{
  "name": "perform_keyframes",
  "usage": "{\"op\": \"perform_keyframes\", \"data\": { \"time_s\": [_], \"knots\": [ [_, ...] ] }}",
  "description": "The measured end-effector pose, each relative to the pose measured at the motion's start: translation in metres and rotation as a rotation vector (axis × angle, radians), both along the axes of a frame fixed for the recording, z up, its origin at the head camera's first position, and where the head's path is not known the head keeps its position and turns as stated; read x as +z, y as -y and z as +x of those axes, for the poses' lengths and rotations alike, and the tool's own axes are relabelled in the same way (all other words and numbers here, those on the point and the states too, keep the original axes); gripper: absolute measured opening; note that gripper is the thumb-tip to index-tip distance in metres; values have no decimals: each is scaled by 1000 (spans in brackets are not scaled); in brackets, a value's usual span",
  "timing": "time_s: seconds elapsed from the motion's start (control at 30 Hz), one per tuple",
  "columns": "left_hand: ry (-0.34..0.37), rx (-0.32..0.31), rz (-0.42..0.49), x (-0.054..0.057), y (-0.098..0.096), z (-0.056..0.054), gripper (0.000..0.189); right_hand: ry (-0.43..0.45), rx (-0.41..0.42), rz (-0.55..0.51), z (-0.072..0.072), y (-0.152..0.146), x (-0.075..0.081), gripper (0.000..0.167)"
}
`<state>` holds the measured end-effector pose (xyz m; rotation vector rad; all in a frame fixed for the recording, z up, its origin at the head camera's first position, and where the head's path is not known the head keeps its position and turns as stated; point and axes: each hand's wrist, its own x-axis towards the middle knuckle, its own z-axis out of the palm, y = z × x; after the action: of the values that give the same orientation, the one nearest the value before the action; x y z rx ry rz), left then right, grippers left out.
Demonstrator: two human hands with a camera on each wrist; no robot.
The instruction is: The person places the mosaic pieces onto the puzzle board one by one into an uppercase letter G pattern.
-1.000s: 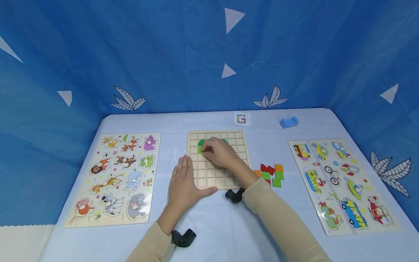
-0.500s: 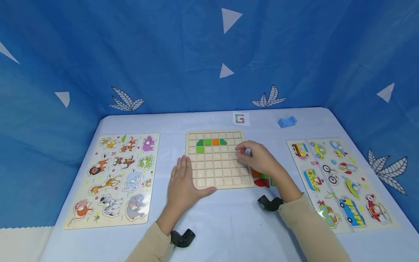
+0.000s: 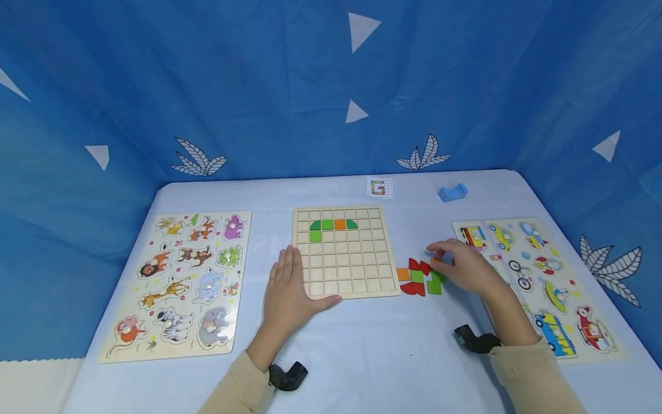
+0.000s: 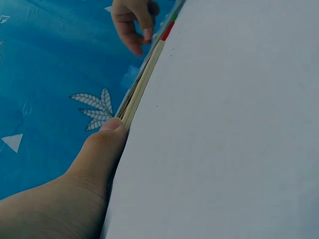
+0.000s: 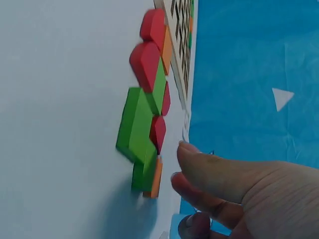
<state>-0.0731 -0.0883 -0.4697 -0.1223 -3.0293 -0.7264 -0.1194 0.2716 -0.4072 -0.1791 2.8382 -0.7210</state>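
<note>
A square wooden grid board lies in the middle of the table in the head view. Two dark green quarter-round blocks, two light green squares and an orange square sit in its upper cells. My left hand rests at the board's near left corner, fingers straight along the left side, thumb touching the front edge. Over the loose blocks, my right hand hovers with thumb and fingertips apart, holding nothing. Below it are green blocks, red rounded blocks and an orange block.
An animal peg puzzle lies at the left, a vehicle peg puzzle at the right, partly behind my right arm. At the back are a small pattern card and a blue curved block.
My right hand has left the light green square on the board and moved right to the loose blocks. My left hand has stayed in place.
</note>
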Motion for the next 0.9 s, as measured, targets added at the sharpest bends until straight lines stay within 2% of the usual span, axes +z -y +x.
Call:
{"op": "perform_keyframes", "data": {
  "time_s": [0.3,0.53,0.9],
  "knots": [
    [11,5,0,-1,1,1,144,11,15,4,5,-11,-5,25],
    [6,0,0,-2,0,0,143,39,-15,4,5,-13,-7,29],
    [7,3,-4,-2,0,0,143,46,-12,-35,2,-15,-7,17]
  ]
}}
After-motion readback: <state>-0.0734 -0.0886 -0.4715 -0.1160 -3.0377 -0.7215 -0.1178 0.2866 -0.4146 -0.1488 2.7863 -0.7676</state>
